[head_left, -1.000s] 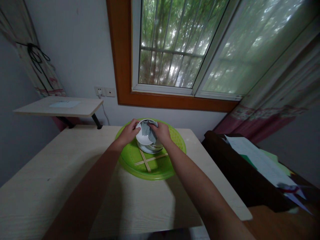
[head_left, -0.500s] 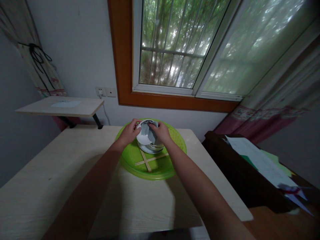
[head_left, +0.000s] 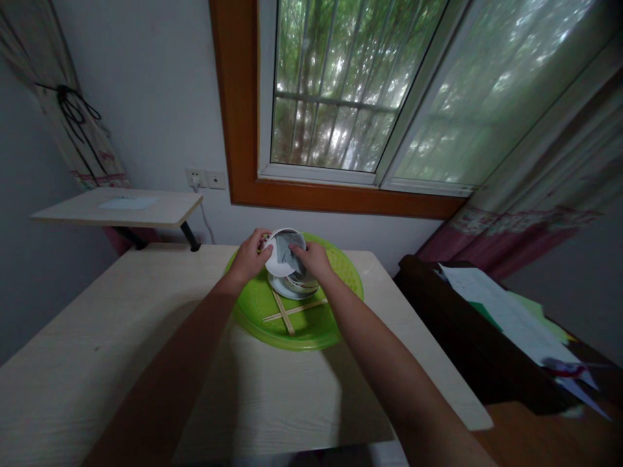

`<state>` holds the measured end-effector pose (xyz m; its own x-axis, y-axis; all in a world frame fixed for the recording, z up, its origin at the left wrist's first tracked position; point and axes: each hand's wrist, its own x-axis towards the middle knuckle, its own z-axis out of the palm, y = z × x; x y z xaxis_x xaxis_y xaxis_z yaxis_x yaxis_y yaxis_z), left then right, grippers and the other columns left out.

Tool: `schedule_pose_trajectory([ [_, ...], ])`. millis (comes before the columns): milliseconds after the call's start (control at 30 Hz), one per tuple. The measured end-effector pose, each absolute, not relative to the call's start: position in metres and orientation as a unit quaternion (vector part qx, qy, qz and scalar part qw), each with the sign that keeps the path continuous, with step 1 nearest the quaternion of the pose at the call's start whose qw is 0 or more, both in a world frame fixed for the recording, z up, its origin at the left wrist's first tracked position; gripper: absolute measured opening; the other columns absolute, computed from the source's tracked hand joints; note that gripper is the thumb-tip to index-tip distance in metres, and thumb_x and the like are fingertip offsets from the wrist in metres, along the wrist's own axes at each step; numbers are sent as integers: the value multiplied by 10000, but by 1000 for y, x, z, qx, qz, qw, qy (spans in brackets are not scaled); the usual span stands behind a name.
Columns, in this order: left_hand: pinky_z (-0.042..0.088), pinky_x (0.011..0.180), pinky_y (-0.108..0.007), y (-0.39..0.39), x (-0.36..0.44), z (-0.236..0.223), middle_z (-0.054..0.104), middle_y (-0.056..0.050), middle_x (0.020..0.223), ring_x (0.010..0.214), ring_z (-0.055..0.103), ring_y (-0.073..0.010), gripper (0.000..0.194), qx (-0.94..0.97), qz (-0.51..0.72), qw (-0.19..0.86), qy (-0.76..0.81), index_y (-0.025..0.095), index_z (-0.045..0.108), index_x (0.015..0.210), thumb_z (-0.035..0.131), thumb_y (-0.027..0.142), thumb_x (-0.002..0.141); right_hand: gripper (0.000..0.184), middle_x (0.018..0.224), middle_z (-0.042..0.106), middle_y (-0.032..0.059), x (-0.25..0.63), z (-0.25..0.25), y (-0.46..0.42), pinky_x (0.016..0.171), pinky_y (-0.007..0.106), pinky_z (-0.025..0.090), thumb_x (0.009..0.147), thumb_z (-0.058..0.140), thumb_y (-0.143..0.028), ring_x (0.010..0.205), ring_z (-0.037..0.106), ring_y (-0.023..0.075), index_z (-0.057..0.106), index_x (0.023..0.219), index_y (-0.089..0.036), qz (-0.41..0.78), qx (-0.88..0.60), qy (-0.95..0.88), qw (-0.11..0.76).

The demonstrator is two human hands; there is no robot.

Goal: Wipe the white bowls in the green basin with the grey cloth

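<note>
A white bowl point(head_left: 278, 264) is tilted with its opening toward me, and my left hand point(head_left: 250, 255) grips its left rim. My right hand point(head_left: 315, 261) is closed on a grey cloth point(head_left: 288, 251) pressed against the bowl's inside. Below them, more stacked bowls point(head_left: 304, 285) stand on a white plate point(head_left: 286, 292), partly hidden by the held bowl and my right hand. Wooden chopsticks point(head_left: 285, 314) lie crossed in front of the plate. All of this is on or above a round green tray point(head_left: 311, 336).
The tray rests on a pale wooden table point(head_left: 287, 389). A raised shelf point(head_left: 165, 211) stands at the table's back left. To the right, a dark brown piece of furniture point(head_left: 448, 331) carries papers point(head_left: 501, 305). Behind the table is a window point(head_left: 341, 97) with an orange-brown frame.
The held bowl has turned and risen slightly, so its inside faces me more. My right hand and the cloth have shifted a little within it.
</note>
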<state>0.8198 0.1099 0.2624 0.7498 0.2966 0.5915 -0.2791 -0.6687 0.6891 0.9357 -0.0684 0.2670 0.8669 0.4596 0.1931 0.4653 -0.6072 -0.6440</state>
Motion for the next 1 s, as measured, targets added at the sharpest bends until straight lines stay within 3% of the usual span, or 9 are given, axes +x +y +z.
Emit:
schedule_pose_trajectory([
  [233,544,888,-366,111,819,262,714,-73,1063,958,673,-224,331,849,352,395,5,208,625,1193,582,281,873,493,909,793,156,931,272,-68,664,269,447,987,591,-552,834,733,253,812,950,-114,17,-926,-251,283],
  [633,533,908,-348,111,819,265,731,-52,1081,977,667,-216,354,843,306,442,-7,210,662,1178,584,320,851,233,1034,805,82,936,267,-68,826,298,515,963,660,-345,936,734,246,802,1072,-196,-47,-870,-306,384],
  [833,542,825,-323,110,821,264,731,-54,1028,915,675,-210,391,822,258,506,-34,183,671,1176,604,381,845,221,1028,802,76,934,270,-72,848,303,508,964,652,-348,933,725,242,800,1057,-215,-82,-867,-343,353],
  [1000,545,912,-360,110,823,260,742,-83,1105,1011,688,-233,357,824,241,509,-64,182,680,1153,616,382,864,208,992,800,87,932,274,-75,840,311,502,957,645,-331,919,718,252,803,1001,-202,-82,-875,-357,316],
])
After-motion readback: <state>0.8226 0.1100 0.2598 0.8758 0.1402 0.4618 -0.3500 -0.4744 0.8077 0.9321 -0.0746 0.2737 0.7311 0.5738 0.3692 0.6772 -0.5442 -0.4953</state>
